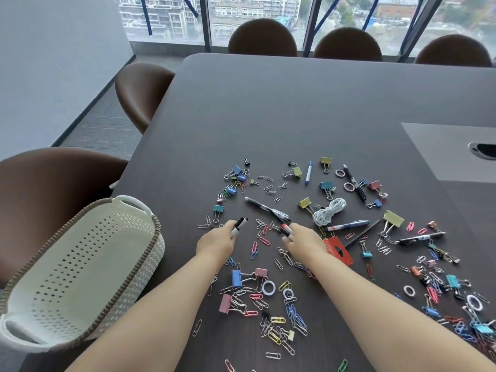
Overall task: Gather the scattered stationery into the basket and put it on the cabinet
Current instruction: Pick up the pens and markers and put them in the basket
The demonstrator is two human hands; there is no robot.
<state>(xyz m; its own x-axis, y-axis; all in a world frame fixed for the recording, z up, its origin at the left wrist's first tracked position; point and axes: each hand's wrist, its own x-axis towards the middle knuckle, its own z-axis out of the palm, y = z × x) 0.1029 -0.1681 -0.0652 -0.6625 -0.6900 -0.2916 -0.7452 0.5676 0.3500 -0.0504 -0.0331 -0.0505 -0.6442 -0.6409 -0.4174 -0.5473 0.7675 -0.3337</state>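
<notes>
**Barely started: basket looked empty, both hands on markers**

Only the head view to go on here.

Progress first. The basket (pixel 80 267) sat at the left edge of the tabletop (pixel 268 116), tipped a bit toward the camera, and I couldn't see a single thing inside it. So as far as I could judge, nothing was gathered yet. Nearly everything was left: paper clips (pixel 292 318) and binder clips (pixel 236 277) strewn all over the middle and right, a coiled white cable (pixel 328 212), a red card (pixel 337 250), rubber rings, several pens. No cabinet showed anywhere, so that last step was a long way off.

The left hand (pixel 218 241) was curled closed around a black-capped marker (pixel 239 224), fingers wrapped on the barrel. The right hand (pixel 302 240) had its fingers closed on a red-tipped marker (pixel 285 230), pinched more than fisted.

Directions: the left marker's long axis ran diagonally, black cap pointing up and to the right, away from the person. The right one ran the other diagonal, red tip aimed up-left. So the two tips leaned toward each other over the clips. The basket's long axis ran from near-left to far-right, handles at each end, just beside the left forearm.
</notes>
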